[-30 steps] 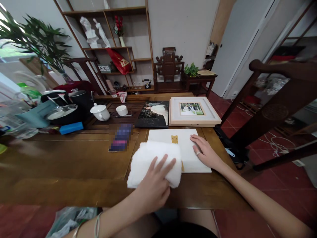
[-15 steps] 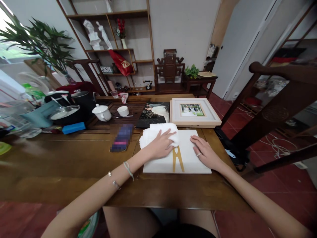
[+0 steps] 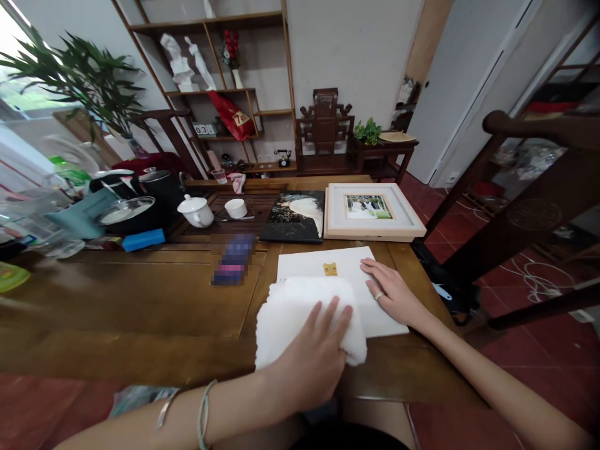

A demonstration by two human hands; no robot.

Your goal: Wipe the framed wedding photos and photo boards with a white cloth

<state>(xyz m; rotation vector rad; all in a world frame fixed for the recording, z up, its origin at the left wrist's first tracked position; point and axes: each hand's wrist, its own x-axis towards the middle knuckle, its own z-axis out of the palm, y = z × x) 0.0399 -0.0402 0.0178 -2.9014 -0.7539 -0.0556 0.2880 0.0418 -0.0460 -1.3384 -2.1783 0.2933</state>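
My left hand [image 3: 323,350] presses down on a folded white towel [image 3: 300,312], its fingers spread over the cloth and the thumb hidden. The towel covers the near part of a flat white board [image 3: 300,262] and reaches past its near side over the table edge. Just beyond the towel, the top of a gold metal piece [image 3: 330,269] shows on the board; its lower part is covered. My right hand [image 3: 394,290] lies with extended fingers on the board's right edge.
Behind the board lie a dark picture panel [image 3: 293,219] and a pale wooden photo frame [image 3: 375,234]. A blurred-out purple item [image 3: 234,259] lies left on the table [image 3: 140,281], below a lidded white cup [image 3: 195,211], a small white bowl [image 3: 235,208] and a blue block [image 3: 144,240].
My left hand has drawn the towel toward me, from the board's far left corner to its near side. The gold piece's legs are now covered. My right hand stays on the edge.
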